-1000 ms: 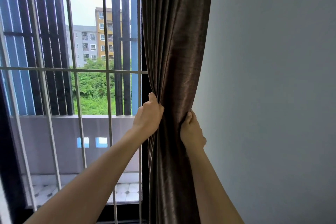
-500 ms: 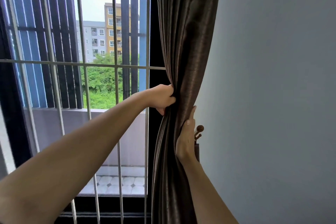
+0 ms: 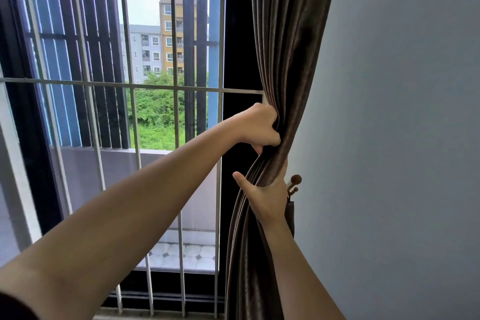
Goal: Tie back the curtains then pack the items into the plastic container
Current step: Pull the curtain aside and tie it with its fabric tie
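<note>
Two hands hold the curtain (image 3: 291, 60) mid-frame. Its folds are clenched in the left hand (image 3: 259, 127); the right hand (image 3: 265, 196), just below, wraps the bunch beside a wall hook (image 3: 294, 184)

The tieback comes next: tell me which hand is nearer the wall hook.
Right. The right hand holds the curtain just beside the hook; the left hand grips the curtain above it, farther away.

grey wall (image 3: 402, 138) with wooden hook (image 3: 295, 180)
</note>
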`<action>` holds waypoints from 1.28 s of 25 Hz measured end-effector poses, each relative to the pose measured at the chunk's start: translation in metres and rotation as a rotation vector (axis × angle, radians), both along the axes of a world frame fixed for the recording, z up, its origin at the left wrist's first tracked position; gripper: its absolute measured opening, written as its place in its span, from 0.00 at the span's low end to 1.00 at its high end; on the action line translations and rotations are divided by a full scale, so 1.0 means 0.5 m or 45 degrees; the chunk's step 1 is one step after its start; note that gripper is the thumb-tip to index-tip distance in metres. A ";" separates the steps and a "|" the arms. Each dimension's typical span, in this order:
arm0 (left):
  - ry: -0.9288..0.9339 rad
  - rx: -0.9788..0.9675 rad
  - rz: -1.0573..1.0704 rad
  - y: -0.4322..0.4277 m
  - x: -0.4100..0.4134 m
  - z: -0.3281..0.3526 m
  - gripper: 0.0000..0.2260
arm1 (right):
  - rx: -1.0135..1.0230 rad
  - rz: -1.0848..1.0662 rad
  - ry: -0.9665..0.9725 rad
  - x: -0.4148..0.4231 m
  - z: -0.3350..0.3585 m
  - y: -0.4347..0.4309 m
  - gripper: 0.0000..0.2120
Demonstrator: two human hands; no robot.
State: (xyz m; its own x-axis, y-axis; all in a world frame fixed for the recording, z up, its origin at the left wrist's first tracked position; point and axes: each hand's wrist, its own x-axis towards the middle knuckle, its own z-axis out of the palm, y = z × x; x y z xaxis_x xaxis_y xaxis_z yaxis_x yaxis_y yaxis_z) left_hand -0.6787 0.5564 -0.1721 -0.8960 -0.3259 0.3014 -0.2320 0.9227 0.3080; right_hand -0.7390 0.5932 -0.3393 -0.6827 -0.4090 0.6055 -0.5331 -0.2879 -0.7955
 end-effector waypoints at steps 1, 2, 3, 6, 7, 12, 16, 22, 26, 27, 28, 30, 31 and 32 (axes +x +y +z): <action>0.009 0.011 -0.003 0.004 -0.002 -0.002 0.05 | -0.006 -0.021 -0.022 0.000 0.002 -0.004 0.51; 0.020 0.028 -0.009 0.008 -0.003 -0.004 0.05 | -0.008 -0.044 -0.044 0.001 0.002 -0.008 0.50; 0.031 0.047 -0.011 0.013 -0.003 -0.006 0.05 | -0.003 -0.065 -0.068 0.003 0.003 -0.011 0.49; 0.055 0.117 -0.001 0.018 0.002 -0.012 0.05 | 0.051 -0.098 -0.100 0.001 -0.003 -0.003 0.43; 0.071 0.183 -0.001 0.012 0.007 -0.016 0.05 | 0.084 -0.097 -0.075 -0.008 -0.006 0.009 0.42; 0.440 1.201 -0.243 -0.048 0.008 -0.102 0.09 | 0.126 -0.082 0.001 -0.098 0.000 0.105 0.36; 0.549 1.216 0.132 -0.065 -0.070 -0.265 0.06 | 0.084 -0.144 -0.037 -0.185 0.006 0.177 0.34; 0.147 0.835 0.289 -0.050 -0.182 -0.451 0.08 | 0.097 -0.133 -0.020 -0.278 0.025 0.254 0.26; 0.024 0.631 0.446 -0.022 -0.253 -0.475 0.14 | 0.122 -0.108 0.026 -0.325 0.029 0.266 0.22; 0.019 0.618 0.448 -0.022 -0.266 -0.481 0.14 | 0.138 -0.100 0.026 -0.336 0.029 0.264 0.22; 0.016 0.619 0.429 -0.026 -0.278 -0.493 0.13 | 0.151 -0.088 0.025 -0.346 0.029 0.261 0.21; 0.049 0.719 0.366 -0.040 -0.279 -0.513 0.04 | 0.167 -0.051 0.022 -0.359 0.026 0.248 0.21; 0.072 0.849 0.321 -0.049 -0.271 -0.521 0.04 | 0.173 -0.030 0.016 -0.362 0.024 0.239 0.20; 0.120 1.023 0.283 -0.057 -0.256 -0.521 0.07 | 0.179 -0.006 0.011 -0.362 0.021 0.228 0.21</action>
State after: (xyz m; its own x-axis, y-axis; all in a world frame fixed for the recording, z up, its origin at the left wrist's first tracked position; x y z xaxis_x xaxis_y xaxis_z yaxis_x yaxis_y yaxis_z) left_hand -0.8069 0.5279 -0.4327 -0.7680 -0.6398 -0.0274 -0.3231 0.3501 0.8792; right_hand -0.9200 0.7069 -0.3289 -0.6800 -0.4867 0.5484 -0.5411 -0.1715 -0.8233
